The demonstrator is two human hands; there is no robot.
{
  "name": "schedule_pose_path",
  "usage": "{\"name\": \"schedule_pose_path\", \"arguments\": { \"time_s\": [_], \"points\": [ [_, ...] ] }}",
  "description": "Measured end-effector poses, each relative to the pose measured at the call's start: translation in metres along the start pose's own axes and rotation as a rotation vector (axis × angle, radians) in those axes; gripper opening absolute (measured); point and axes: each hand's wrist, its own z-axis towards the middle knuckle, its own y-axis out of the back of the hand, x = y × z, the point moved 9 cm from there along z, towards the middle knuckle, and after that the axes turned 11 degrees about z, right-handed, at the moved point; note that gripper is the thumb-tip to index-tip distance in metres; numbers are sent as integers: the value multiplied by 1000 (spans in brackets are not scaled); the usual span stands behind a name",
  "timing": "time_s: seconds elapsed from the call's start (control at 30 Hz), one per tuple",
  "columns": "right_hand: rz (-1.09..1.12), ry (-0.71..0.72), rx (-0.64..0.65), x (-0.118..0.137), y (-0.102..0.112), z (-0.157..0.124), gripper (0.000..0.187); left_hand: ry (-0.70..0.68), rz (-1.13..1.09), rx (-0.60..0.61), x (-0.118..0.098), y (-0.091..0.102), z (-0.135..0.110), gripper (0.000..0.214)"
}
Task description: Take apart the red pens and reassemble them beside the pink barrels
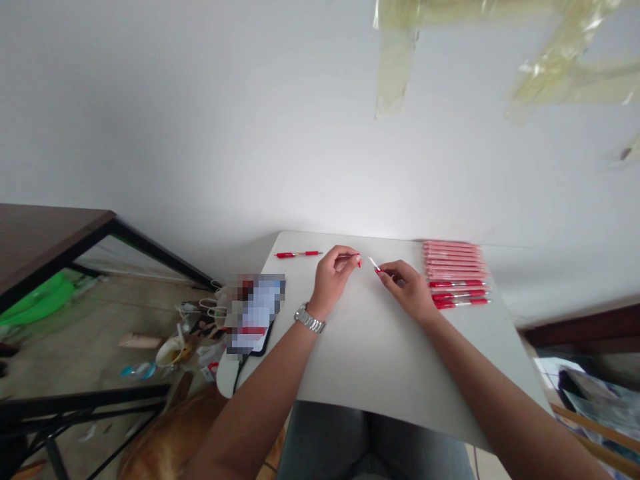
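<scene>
Above the middle of a white table (350, 360), my left hand (334, 277) pinches a small red pen part (359, 261). My right hand (407, 288), just across from it, grips a pen piece (374, 264) with a clear, shiny end and some red at the fingers. A narrow gap separates the two pieces. One whole red pen (299, 254) lies at the back left of the table. To the right of my right hand, several red retractable pens (460, 294) lie beside a row of pale pink pens or refills (454, 260).
A phone-like device (256, 315), partly pixelated, lies at the table's left edge with a black cable. The wall (200, 120) stands right behind the table. A dark table (55, 233) is at left. Below it are cluttered floor items and a brown furry animal (173, 437).
</scene>
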Motion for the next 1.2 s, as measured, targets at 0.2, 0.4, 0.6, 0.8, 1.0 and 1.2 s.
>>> {"name": "schedule_pose_path", "arguments": {
  "time_s": [0.2, 0.4, 0.6, 0.8, 1.0, 1.2],
  "points": [
    [-8, 25, 34, 4, -3, 0, 25, 145, -279, -58, 17, -1, 0, 34],
    [-17, 35, 48, 9, -4, 1, 24, 157, -292, -54, 21, -4, -2, 31],
    [-17, 50, 55, 9, -6, 1, 23, 127, -202, 1, 20, -9, -2, 29],
    [-14, 53, 60, 7, -6, 0, 21, 77, -113, 80, 12, -16, -4, 23],
    [-14, 74, 45, 7, -4, 0, 19, 67, -82, 126, 11, -20, -6, 23],
    [4, 60, 22, 7, -2, 0, 21, 39, -40, 93, 9, -13, -3, 24]
  ]
}}
